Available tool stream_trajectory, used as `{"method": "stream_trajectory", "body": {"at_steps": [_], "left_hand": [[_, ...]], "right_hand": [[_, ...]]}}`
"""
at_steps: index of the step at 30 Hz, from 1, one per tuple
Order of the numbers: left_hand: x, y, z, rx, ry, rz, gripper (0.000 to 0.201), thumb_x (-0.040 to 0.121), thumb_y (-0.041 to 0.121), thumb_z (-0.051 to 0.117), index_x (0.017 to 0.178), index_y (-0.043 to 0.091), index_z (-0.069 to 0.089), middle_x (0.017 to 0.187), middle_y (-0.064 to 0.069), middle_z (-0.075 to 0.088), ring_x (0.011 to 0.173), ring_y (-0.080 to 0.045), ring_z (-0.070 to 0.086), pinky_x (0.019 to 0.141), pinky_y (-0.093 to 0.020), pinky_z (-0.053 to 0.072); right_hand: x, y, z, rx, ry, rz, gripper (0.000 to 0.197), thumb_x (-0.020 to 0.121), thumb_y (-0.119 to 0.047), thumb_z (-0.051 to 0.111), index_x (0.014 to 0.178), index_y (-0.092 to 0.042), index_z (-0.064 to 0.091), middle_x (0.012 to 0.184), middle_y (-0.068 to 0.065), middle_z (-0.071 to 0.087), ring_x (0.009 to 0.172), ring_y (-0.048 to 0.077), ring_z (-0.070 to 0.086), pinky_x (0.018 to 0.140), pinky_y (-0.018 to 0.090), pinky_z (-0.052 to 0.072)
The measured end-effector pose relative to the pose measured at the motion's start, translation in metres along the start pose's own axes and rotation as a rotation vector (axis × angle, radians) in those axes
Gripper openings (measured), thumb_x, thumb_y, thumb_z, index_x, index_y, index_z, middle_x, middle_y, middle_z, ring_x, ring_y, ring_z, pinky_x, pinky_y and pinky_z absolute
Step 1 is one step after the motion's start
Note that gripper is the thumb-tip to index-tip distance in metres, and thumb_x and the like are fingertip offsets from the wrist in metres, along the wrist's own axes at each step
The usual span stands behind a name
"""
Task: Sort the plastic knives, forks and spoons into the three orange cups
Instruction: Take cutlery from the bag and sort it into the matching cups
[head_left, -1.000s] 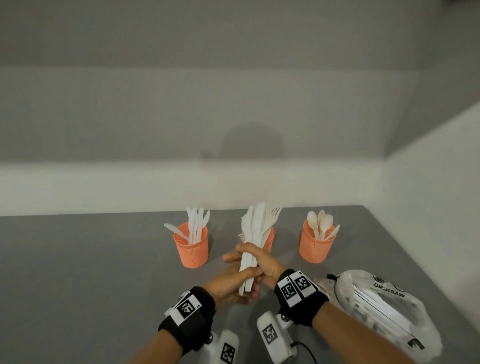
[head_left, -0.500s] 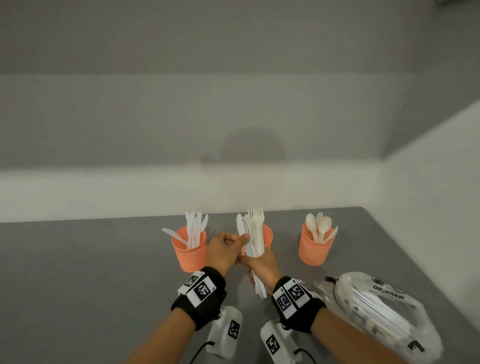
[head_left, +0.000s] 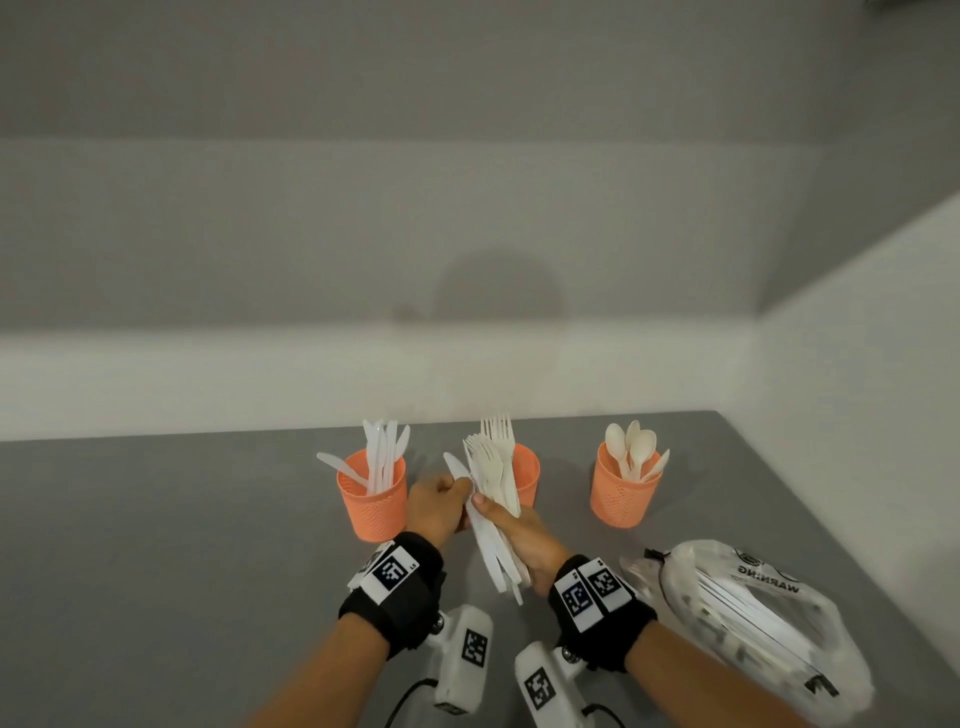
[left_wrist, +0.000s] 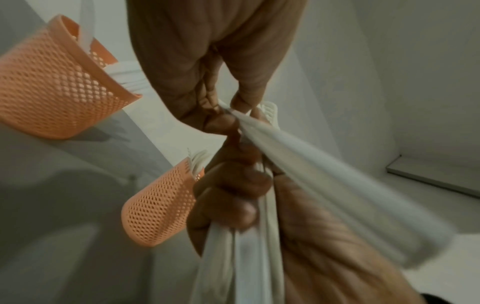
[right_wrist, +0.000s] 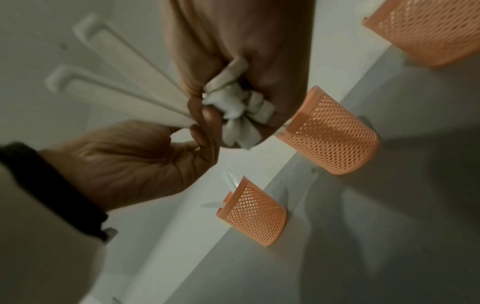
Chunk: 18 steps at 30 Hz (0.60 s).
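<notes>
Three orange mesh cups stand in a row: the left cup (head_left: 371, 501) holds knives, the middle cup (head_left: 527, 475) forks, the right cup (head_left: 623, 496) spoons. My right hand (head_left: 496, 522) grips a fanned bundle of white cutlery (head_left: 491, 483) in front of the middle cup, fork heads up. My left hand (head_left: 461, 488) pinches the blade of a knife (head_left: 456, 466) that sticks out at the bundle's left. The left wrist view shows that knife (left_wrist: 337, 174) held between thumb and fingers of the left hand (left_wrist: 226, 108). In the right wrist view the right hand (right_wrist: 228, 107) closes round the handle ends.
A clear plastic bag (head_left: 753, 618) with more white cutlery lies on the grey table (head_left: 156, 571) at the right, near my right forearm. A white wall runs behind the cups and another along the table's right edge.
The bundle went from upright to leaning left and fanned out. My left hand moved up from the bundle's lower end to its left side and now pinches one knife's blade.
</notes>
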<state>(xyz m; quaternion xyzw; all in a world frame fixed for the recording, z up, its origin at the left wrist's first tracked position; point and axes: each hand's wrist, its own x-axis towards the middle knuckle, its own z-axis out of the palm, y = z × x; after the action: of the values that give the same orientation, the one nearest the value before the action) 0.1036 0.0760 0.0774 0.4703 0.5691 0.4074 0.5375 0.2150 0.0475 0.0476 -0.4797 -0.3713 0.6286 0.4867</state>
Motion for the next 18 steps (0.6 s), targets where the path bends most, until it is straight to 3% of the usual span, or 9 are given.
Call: {"method": "stream_trajectory", "body": {"at_steps": [2, 5, 6, 8, 9, 11, 13, 15, 18], "left_hand": [[0.0, -0.001, 0.0, -0.015, -0.012, -0.008, 0.024, 0.093, 0.01, 0.05, 0.069, 0.01, 0.054, 0.085, -0.018, 0.065, 0.085, -0.033, 0.065, 0.088, -0.046, 0.054], [0.002, -0.002, 0.0, -0.052, 0.021, 0.001, 0.02, 0.096, 0.014, 0.044, 0.08, 0.007, 0.053, 0.093, -0.021, 0.065, 0.089, -0.035, 0.066, 0.087, -0.047, 0.054], [0.004, -0.001, -0.001, -0.093, 0.055, 0.001, 0.017, 0.097, 0.015, 0.041, 0.088, 0.005, 0.051, 0.092, -0.021, 0.065, 0.086, -0.034, 0.066, 0.082, -0.044, 0.056], [0.005, 0.004, -0.004, -0.217, 0.13, 0.01, 0.013, 0.099, 0.015, 0.036, 0.095, 0.006, 0.045, 0.074, -0.014, 0.059, 0.064, -0.023, 0.062, 0.057, -0.028, 0.055], [0.004, 0.007, -0.006, -0.241, 0.157, 0.03, 0.012, 0.099, 0.015, 0.035, 0.092, 0.008, 0.042, 0.065, -0.009, 0.051, 0.051, -0.015, 0.055, 0.044, -0.02, 0.047], [0.003, 0.01, -0.009, -0.219, 0.154, 0.06, 0.016, 0.097, 0.015, 0.04, 0.082, 0.012, 0.04, 0.058, -0.003, 0.037, 0.039, -0.008, 0.04, 0.033, -0.014, 0.032], [0.001, 0.012, -0.008, -0.105, 0.104, 0.084, 0.016, 0.094, 0.021, 0.051, 0.08, 0.012, 0.048, 0.054, 0.001, 0.037, 0.039, -0.008, 0.037, 0.033, -0.014, 0.03], [0.0, 0.008, -0.003, 0.016, 0.037, 0.092, 0.019, 0.088, 0.027, 0.06, 0.085, 0.009, 0.061, 0.055, 0.002, 0.049, 0.041, -0.005, 0.043, 0.039, -0.015, 0.032], [0.0, 0.002, 0.004, 0.017, 0.01, 0.095, 0.023, 0.085, 0.027, 0.064, 0.086, 0.004, 0.066, 0.062, -0.001, 0.059, 0.05, -0.011, 0.053, 0.045, -0.018, 0.037]], "right_hand": [[0.001, 0.0, 0.001, 0.023, 0.004, 0.025, 0.033, 0.091, -0.024, 0.057, 0.12, -0.008, 0.058, 0.085, -0.002, 0.07, 0.067, 0.002, 0.068, 0.058, 0.012, 0.05], [0.001, -0.002, 0.003, 0.08, -0.017, 0.081, 0.033, 0.092, -0.031, 0.055, 0.117, -0.011, 0.059, 0.064, -0.005, 0.068, 0.051, 0.003, 0.062, 0.047, 0.015, 0.047], [0.002, -0.002, 0.003, 0.099, -0.013, 0.093, 0.029, 0.092, -0.032, 0.054, 0.113, -0.013, 0.061, 0.058, -0.006, 0.065, 0.046, 0.004, 0.058, 0.044, 0.016, 0.045], [0.003, -0.003, 0.001, 0.106, 0.014, 0.116, 0.019, 0.091, -0.033, 0.054, 0.099, -0.017, 0.06, 0.052, -0.009, 0.056, 0.041, 0.005, 0.047, 0.04, 0.017, 0.04], [0.004, -0.003, -0.001, 0.122, 0.016, 0.139, 0.017, 0.09, -0.035, 0.055, 0.091, -0.018, 0.057, 0.051, -0.008, 0.051, 0.038, 0.005, 0.041, 0.036, 0.017, 0.036], [0.006, -0.004, -0.003, 0.17, -0.007, 0.177, 0.021, 0.091, -0.037, 0.054, 0.081, -0.019, 0.05, 0.05, -0.007, 0.045, 0.032, 0.004, 0.034, 0.032, 0.016, 0.03], [0.006, -0.005, -0.003, 0.175, -0.022, 0.185, 0.022, 0.091, -0.037, 0.053, 0.081, -0.018, 0.051, 0.049, -0.007, 0.044, 0.031, 0.004, 0.033, 0.032, 0.015, 0.029], [0.006, -0.006, 0.001, 0.152, -0.038, 0.175, 0.021, 0.092, -0.037, 0.052, 0.084, -0.017, 0.052, 0.049, -0.006, 0.044, 0.031, 0.004, 0.034, 0.032, 0.015, 0.03], [0.005, -0.005, 0.006, 0.1, -0.041, 0.144, 0.022, 0.094, -0.036, 0.05, 0.089, -0.015, 0.054, 0.05, -0.003, 0.045, 0.034, 0.006, 0.038, 0.035, 0.016, 0.032]]}}
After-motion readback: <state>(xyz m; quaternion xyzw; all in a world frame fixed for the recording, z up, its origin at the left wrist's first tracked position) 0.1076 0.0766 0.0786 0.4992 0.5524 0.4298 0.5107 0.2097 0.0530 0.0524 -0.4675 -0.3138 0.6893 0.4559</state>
